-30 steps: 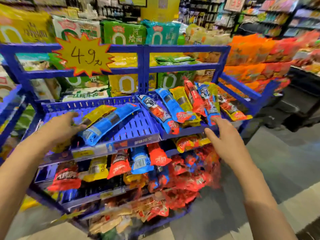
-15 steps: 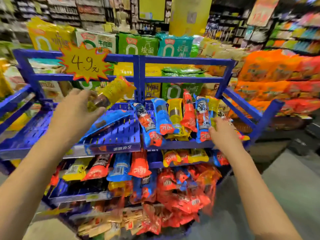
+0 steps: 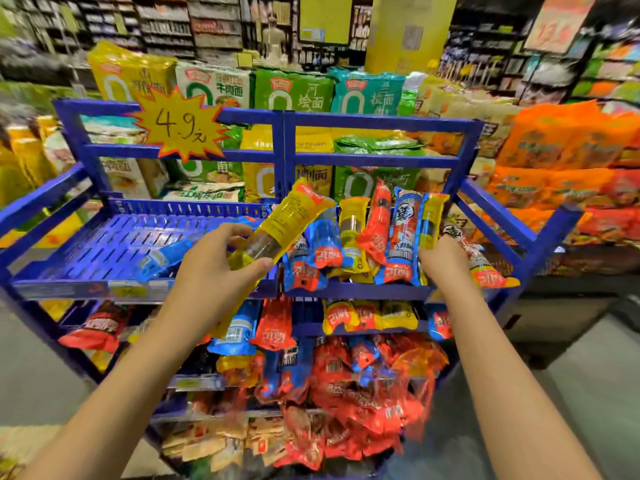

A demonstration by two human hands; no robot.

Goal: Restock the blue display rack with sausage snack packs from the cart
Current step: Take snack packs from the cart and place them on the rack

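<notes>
My left hand (image 3: 221, 268) grips a yellow sausage pack (image 3: 287, 223), held tilted over the divider in the middle of the blue display rack (image 3: 377, 121). One blue pack (image 3: 162, 259) lies alone on the rack's top left tray (image 3: 104, 237). The top right tray holds a row of blue, yellow and red packs (image 3: 377, 233). My right hand (image 3: 443, 259) rests among the packs at that row's right end, its fingers hidden between them. Lower shelves (image 3: 346, 375) are full of red, blue and yellow packs.
A yellow star price sign "4.9" (image 3: 180, 124) hangs on the rack's top rail. Bags of noodles (image 3: 294, 91) are stacked behind the rack. Orange bags (image 3: 561, 140) fill a display to the right. Grey floor (image 3: 571, 393) lies at the right.
My left hand lifted the yellow pack off the left tray and carried it right, to the middle of the rack. My right hand stayed at the right end of the row.
</notes>
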